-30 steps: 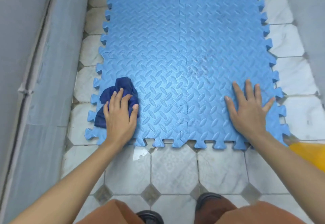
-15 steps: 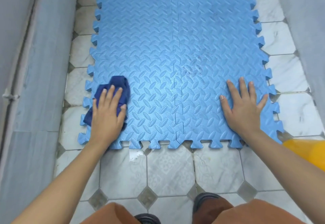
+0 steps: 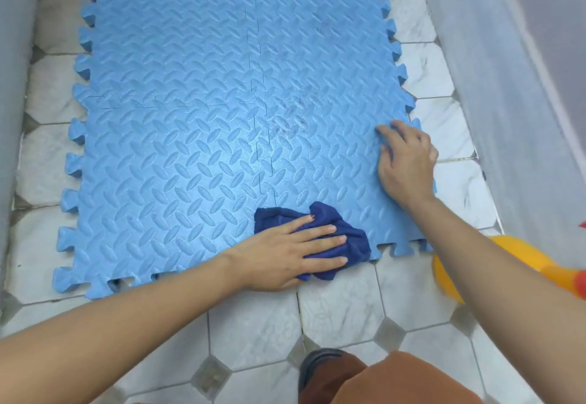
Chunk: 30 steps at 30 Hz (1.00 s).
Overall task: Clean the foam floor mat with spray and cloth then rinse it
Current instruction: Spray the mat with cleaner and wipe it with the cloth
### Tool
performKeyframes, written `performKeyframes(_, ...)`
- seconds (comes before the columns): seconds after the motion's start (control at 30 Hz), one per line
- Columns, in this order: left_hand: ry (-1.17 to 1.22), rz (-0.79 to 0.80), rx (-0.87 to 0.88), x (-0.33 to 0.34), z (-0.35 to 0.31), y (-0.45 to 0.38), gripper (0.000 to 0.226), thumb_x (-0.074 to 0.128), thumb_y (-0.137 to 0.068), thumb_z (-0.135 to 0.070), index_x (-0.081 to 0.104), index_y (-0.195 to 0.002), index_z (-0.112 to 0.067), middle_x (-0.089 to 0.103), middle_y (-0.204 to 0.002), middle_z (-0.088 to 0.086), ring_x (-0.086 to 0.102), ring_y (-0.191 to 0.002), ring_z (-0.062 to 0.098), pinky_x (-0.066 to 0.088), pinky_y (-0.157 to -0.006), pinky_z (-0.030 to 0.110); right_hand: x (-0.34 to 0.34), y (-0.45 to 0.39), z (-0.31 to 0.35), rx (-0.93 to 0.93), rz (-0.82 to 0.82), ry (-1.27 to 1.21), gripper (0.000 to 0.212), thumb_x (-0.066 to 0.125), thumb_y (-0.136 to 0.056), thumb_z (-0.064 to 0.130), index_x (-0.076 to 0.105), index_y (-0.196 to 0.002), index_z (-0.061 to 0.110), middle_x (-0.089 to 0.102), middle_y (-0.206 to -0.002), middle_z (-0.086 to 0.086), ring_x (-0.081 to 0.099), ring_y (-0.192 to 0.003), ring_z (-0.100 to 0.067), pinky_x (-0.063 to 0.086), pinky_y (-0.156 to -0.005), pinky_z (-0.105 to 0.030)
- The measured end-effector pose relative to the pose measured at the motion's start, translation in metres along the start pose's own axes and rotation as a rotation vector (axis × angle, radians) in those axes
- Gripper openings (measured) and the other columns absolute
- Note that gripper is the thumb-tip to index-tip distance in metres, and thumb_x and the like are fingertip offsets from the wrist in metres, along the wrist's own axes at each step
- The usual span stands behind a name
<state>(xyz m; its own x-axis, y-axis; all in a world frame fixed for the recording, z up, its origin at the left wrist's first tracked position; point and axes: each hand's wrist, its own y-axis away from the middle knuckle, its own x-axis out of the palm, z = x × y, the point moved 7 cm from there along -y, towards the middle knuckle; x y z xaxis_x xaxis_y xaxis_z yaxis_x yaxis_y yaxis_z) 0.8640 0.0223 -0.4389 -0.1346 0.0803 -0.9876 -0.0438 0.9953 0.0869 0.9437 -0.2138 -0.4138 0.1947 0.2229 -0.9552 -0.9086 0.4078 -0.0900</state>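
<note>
A blue foam floor mat [image 3: 196,112] with a ribbed pattern and puzzle edges lies flat on the tiled floor. A faint dark smudge [image 3: 290,118] marks it near the middle. My left hand [image 3: 291,253] presses flat, fingers straight, on a crumpled dark blue cloth [image 3: 348,235] at the mat's near edge, right of centre. My right hand [image 3: 407,162] rests on the mat's right edge with its fingers bent down onto the foam.
Grey walls [image 3: 494,93] close in the white marble tiles [image 3: 336,308] on the left, back and right. A yellow and orange plastic object [image 3: 456,264] sits on the floor at the right, partly behind my right forearm. My knee and shoe show at the bottom.
My left hand has swept the cloth along the mat's near edge from the left corner to right of centre. My right hand's fingers went from spread flat to bent. The view shifted.
</note>
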Motion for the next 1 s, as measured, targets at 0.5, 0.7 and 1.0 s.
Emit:
performKeyframes(0.5, 0.187, -0.217, -0.694, -0.035, 0.217, -0.035, 0.054, 0.02, -0.096, -0.04, 0.033, -0.147, -0.027, 0.028, -0.157, 0.0, 0.02, -0.146, 0.024, 0.009, -0.117, 0.049, 0.019, -0.035, -0.019, 0.235, -0.127, 0.025, 0.051, 0.037, -0.092, 0.016, 0.042, -0.143, 0.014, 0.037, -0.155, -0.006, 0.024, -0.147, -0.026, 0.011, -0.119, -0.052)
performKeyframes(0.7, 0.116, -0.125, -0.319, -0.028, 0.175, -0.101, 0.056, 0.035, -0.097, -0.038, 0.025, -0.151, -0.028, 0.022, -0.159, -0.003, 0.015, -0.147, 0.017, 0.007, -0.119, 0.042, 0.023, -0.036, -0.023, 0.24, -0.069, 0.093, 0.059, 0.028, -0.09, 0.02, 0.034, -0.149, 0.015, 0.032, -0.157, -0.009, 0.025, -0.146, -0.026, 0.017, -0.118, -0.054)
performKeyframes(1.0, 0.222, -0.215, -0.955, -0.057, 0.368, -0.119, 0.053, 0.023, -0.101, -0.039, 0.017, -0.152, -0.028, 0.011, -0.161, -0.003, 0.004, -0.149, 0.019, -0.001, -0.12, 0.044, 0.026, -0.04, -0.008, 0.061, 0.003, 0.143, 0.058, 0.026, -0.094, 0.024, 0.035, -0.15, 0.013, 0.028, -0.159, -0.013, 0.022, -0.148, -0.027, 0.016, -0.119, -0.05)
